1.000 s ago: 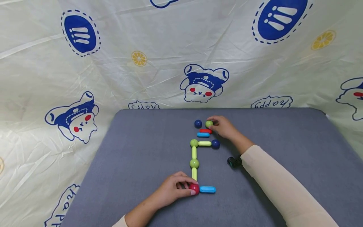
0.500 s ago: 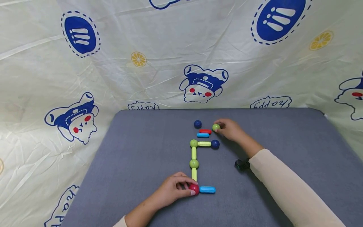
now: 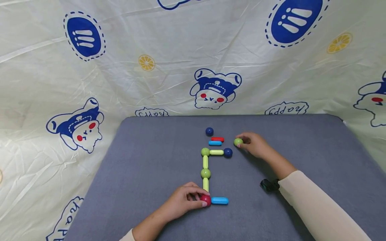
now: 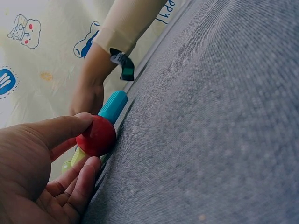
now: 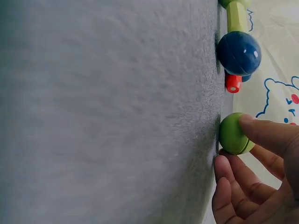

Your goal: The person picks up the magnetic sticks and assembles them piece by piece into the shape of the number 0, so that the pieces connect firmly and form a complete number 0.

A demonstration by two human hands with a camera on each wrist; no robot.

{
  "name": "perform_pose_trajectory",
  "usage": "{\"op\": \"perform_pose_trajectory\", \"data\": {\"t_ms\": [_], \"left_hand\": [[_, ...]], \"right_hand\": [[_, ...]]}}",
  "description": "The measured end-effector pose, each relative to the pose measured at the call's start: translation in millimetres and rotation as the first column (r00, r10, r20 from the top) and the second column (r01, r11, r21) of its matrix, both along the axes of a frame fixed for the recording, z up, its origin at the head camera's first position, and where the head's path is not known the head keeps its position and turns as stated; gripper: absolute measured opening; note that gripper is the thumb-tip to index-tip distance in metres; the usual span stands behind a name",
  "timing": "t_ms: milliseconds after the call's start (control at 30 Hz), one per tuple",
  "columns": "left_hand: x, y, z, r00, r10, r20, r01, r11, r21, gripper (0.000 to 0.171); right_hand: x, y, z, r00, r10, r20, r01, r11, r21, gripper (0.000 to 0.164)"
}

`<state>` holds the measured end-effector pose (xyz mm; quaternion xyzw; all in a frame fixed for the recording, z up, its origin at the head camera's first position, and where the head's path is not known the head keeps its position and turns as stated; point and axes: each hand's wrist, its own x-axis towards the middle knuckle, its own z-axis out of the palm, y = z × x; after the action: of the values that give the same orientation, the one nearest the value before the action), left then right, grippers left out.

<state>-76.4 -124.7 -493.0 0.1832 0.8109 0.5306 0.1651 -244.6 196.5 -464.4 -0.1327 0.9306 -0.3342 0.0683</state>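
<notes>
Gray tabletop [image 3: 144, 167] bears a ball-and-rod chain [image 3: 205, 162].
Left hand [image 3: 183, 201] pinches its red ball [image 3: 207, 199]; right hand [image 3: 254, 144] pinches a loose green ball [image 3: 237, 141], seemingly to add; joining likely calls for careful alignment.

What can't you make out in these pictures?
Head view: part of the red ball, behind the left hand.
Left wrist view: fingertips of the right hand, behind the left hand.
Right wrist view: most of the far blue ball, behind the near blue ball; part of the corner green ball, cut by the top edge.

red ball [image 4: 98, 136]: smooth, glossy plastic | tabletop [image 3: 150, 160]: matt woven cloth
</notes>
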Motion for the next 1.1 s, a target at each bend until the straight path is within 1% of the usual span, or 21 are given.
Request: {"op": "perform_pose_trajectory", "data": {"t_ms": [67, 233, 333, 600, 733, 900, 1100], "left_hand": [[0.0, 0, -0.2, 1.0, 0.0, -0.003, 0.0, 1.0, -0.002, 0.024], [0.0, 0, -0.6, 1.0, -0.002, -0.005, 0.002, 1.0, -0.001, 0.024], [0.3, 0, -0.4, 1.0, -0.001, -0.005, 0.001, 1.0, -0.001, 0.024], [0.4, 0, 0.6, 1.0, 0.005, 0.005, -0.005, 1.0, 0.006, 0.023], [0.7, 0, 1.1, 1.0, 0.007, 0.013, -0.007, 1.0, 0.008, 0.023], [1.0, 0, 2.1, 1.0, 0.011, 0.014, -0.011, 1.0, 0.013, 0.023], [1.2, 1, 1.8, 1.0, 0.008, 0.006, -0.008, 1.0, 0.011, 0.023]], "right_hand": [[6.9, 4, -0.5, 1.0, -0.001, 0.008, 0.001, 1.0, -0.008, 0.034], [25.0, 15, -1.2, 0.998, -0.008, 0.059, 0.009, 1.0, -0.019, 0.033], [37.6, 18, -0.2, 0.997, 0.001, 0.076, 0.001, 1.0, -0.019, 0.033], [76.1, 18, 5.4, 0.995, 0.039, 0.087, -0.037, 0.999, -0.018, 0.032], [94.6, 15, 4.1, 0.993, 0.07, 0.096, -0.067, 0.997, -0.037, 0.031], [112.8, 11, 1.8, 0.984, 0.126, 0.127, -0.115, 0.99, -0.085, 0.03], [131.8, 6, -0.1, 0.962, 0.221, 0.16, -0.196, 0.968, -0.16, 0.031]]}}
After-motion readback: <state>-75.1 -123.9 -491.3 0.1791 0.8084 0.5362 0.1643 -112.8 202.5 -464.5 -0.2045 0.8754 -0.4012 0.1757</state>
